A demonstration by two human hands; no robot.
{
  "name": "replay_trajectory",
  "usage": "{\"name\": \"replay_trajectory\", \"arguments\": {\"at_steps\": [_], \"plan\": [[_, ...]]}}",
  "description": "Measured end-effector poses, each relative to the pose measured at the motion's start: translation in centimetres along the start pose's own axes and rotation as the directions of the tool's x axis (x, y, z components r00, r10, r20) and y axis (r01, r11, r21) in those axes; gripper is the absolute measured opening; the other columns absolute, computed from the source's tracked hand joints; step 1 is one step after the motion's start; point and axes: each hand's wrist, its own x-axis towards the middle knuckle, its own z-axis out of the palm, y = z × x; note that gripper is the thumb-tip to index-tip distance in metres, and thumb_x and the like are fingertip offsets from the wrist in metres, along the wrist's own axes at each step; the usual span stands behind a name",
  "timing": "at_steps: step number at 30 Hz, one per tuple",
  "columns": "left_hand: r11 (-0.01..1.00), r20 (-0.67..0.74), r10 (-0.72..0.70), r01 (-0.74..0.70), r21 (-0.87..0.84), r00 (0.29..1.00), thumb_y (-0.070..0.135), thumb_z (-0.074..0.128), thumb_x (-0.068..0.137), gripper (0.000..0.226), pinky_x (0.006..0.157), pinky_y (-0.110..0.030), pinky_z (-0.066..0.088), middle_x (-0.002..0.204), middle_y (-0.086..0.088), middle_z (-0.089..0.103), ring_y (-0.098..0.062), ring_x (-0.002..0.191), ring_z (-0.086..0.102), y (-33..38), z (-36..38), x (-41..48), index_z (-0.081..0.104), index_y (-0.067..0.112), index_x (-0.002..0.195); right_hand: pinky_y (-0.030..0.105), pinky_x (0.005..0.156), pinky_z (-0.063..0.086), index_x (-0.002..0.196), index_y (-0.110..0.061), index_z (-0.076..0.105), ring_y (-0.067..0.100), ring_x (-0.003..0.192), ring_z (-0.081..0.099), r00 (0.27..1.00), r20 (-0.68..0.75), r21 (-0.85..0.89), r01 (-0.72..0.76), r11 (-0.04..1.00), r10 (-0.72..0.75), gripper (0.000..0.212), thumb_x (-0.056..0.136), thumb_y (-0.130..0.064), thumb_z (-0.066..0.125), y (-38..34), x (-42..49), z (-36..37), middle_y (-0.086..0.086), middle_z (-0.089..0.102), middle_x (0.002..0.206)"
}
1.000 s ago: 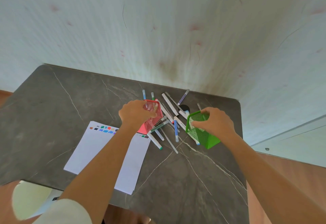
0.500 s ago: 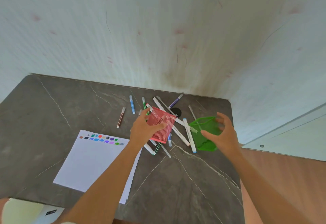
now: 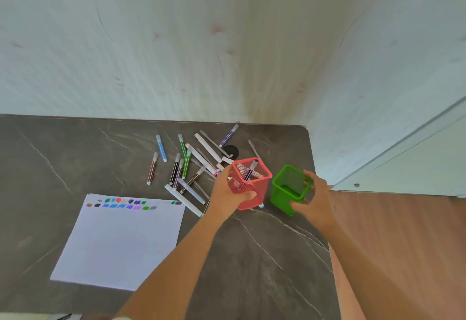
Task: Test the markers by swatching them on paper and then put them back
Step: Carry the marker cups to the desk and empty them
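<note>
Dark grey marble-look bench (image 3: 252, 256) shoved into a corner, pale flowery wallpaper (image 3: 176, 42) behind, wood floor (image 3: 403, 244) on the right.

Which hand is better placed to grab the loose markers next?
Left, probably. The left hand on the red mesh holder sits beside the loose markers; the right hand holds the green mesh holder, farther off.

I had one wide head-worn camera, facing forward and down at the table (image 3: 75, 158) and wall (image 3: 176, 42), close above the left hand (image 3: 227, 193) and right hand (image 3: 319, 200).
</note>
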Motion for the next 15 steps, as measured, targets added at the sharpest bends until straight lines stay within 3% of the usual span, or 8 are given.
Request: {"name": "replay_trajectory", "arguments": {"at_steps": [2,5,10,12,15], "plan": [[0.998,-0.005,-0.017,0.017,-0.067,1.0,-0.007,0.083,0.056,0.078,0.085,-0.032,0.054,0.111,0.011,0.058,-0.008,0.102,0.059,-0.9,1.1,-0.6,0.048,0.036,0.111,0.048,0.094,0.05,0.126,-0.029,0.044,0.012,0.115,0.049,1.0,-0.012,0.033,-0.024,0.999,0.024,0.088,0.045,-0.025,0.077,1.0,-0.4,-0.6,-0.011,0.043,0.12],[0.996,0.022,-0.012,0.014,-0.083,1.0,-0.015,0.079,0.059,0.079,0.071,-0.015,0.051,0.116,0.006,0.055,-0.004,0.099,0.058,-1.8,2.3,-1.9,0.042,0.032,0.111,0.047,0.091,0.053,0.134,-0.024,0.037,0.017,0.119,0.05,0.998,-0.01,0.072,-0.062,0.995,0.063,0.1,0.043,-0.028,0.077,2.7,-0.7,-1.2,-0.001,0.046,0.128],[0.999,0.08,-0.024,0.026,-0.021,0.997,-0.013,0.081,0.056,0.083,0.079,-0.022,0.053,0.119,0.004,0.055,-0.006,0.107,0.057,-4.5,2.2,-3.8,0.041,0.032,0.113,0.035,0.088,0.052,0.141,-0.018,0.032,0.011,0.112,0.052,0.997,0.007,0.068,-0.071,0.995,0.07,0.093,0.064,0.013,0.075,4.2,-1.3,-0.7,0.001,0.044,0.128],[0.999,0.097,-0.028,0.026,0.019,0.995,-0.015,0.08,0.057,0.082,0.078,-0.018,0.051,0.117,0.005,0.054,-0.002,0.104,0.058,-5.4,1.8,-4.2,0.04,0.03,0.114,0.032,0.086,0.053,0.139,-0.02,0.035,0.011,0.114,0.051,0.998,0.003,0.011,-0.068,0.998,0.068,0.092,0.063,0.007,0.079,4.7,-1.6,-0.4,-0.001,0.041,0.127],[0.996,0.119,0.002,-0.012,0.085,0.993,-0.013,0.08,0.059,0.084,0.077,-0.013,0.048,0.119,0.005,0.053,-0.002,0.108,0.056,-5.7,1.5,-4.5,0.037,0.031,0.116,0.04,0.088,0.054,0.133,-0.03,0.038,0.015,0.12,0.046,0.998,0.006,-0.027,-0.067,0.997,0.067,0.094,0.056,-0.004,0.086,4.8,-2.5,-0.1,0.001,0.039,0.131]]}}
